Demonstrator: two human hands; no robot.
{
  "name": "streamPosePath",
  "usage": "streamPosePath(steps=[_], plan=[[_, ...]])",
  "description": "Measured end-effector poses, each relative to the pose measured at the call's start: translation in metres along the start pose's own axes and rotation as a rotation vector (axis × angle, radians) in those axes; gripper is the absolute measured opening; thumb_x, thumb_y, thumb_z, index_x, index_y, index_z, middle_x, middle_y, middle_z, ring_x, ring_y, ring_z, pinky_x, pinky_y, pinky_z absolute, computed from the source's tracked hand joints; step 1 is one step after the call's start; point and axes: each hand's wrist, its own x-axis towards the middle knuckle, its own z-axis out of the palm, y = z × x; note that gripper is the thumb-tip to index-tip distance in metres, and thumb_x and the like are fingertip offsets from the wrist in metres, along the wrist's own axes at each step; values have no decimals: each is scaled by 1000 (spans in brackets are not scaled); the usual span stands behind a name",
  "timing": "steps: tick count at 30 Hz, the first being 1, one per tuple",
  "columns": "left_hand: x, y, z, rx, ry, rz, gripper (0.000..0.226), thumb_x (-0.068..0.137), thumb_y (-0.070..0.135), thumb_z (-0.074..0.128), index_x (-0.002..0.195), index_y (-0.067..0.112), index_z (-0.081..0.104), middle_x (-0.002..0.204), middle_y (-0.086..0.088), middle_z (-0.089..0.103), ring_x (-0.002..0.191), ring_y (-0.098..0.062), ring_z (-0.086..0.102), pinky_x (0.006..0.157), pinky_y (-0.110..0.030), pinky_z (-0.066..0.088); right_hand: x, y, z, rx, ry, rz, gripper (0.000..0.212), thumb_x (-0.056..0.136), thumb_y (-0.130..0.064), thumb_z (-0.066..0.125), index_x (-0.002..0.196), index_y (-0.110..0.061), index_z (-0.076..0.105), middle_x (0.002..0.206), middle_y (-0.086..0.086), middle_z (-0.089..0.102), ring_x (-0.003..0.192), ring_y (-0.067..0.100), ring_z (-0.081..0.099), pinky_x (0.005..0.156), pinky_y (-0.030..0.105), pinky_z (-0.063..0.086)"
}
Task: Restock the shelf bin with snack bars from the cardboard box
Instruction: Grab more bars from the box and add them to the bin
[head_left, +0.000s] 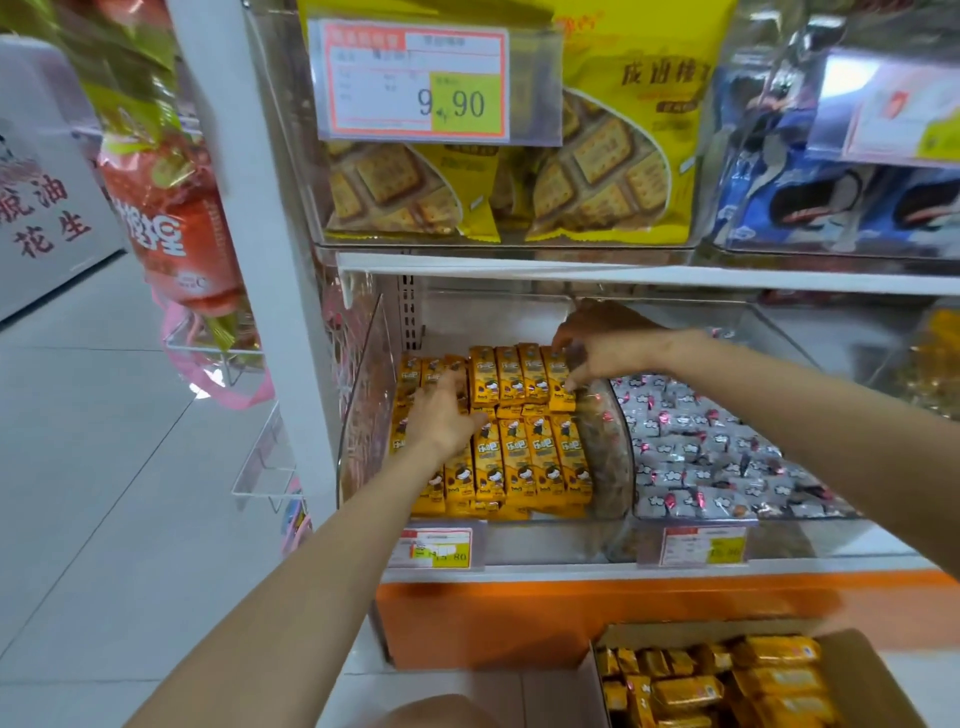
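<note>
As two bare arms reach into the clear shelf bin (363, 400) on a shop's lower shelf, yellow snack bars (524, 457) stand packed in rows inside it; the left hand (441, 415) lies flat on the bars at the bin's left side, fingers fairly straight, gripping nothing; the right hand (597, 353) curls fingers and thumb round the end bar of the back row; below, at lower right, the open cardboard box (878, 670) holds more yellow packs; a neighbouring bin (810, 525) just to the right holds grey-wrapped sweets (701, 447); cracker bags (587, 176) fill the shelf above.
</note>
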Motion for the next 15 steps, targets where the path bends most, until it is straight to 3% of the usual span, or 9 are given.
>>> streamPosePath(steps=[4,8,12,15], plan=[[2,3,-3,74,-67,23,67,81,36,70,137,21,38,142,-10,40,133,-27,34,105,-39,32,9,-10,0,-310,-47,19,77,65,-63,72,125,-19,51,128,4,52,125,25,40,103,39,31],[-5,6,-25,224,-247,74,86,75,42,73,144,19,28,151,-7,27,142,-27,15,113,-42,22,18,-22,1,-466,-165,74,87,66,-63,71,133,-16,42,140,8,40,138,30,23,112,50,15],[-15,3,-40,440,-422,99,102,71,47,74,149,20,14,157,-5,9,145,-27,0,118,-42,12,23,-25,9,-512,-146,72,88,66,-60,72,136,-15,40,143,10,38,139,32,22,111,52,16],[-24,0,-46,575,-489,107,107,72,46,74,150,18,7,156,-6,7,145,-26,-1,117,-40,12,24,-23,11,-509,-110,70,83,69,-57,72,134,-15,41,141,11,40,138,32,23,111,53,19]])
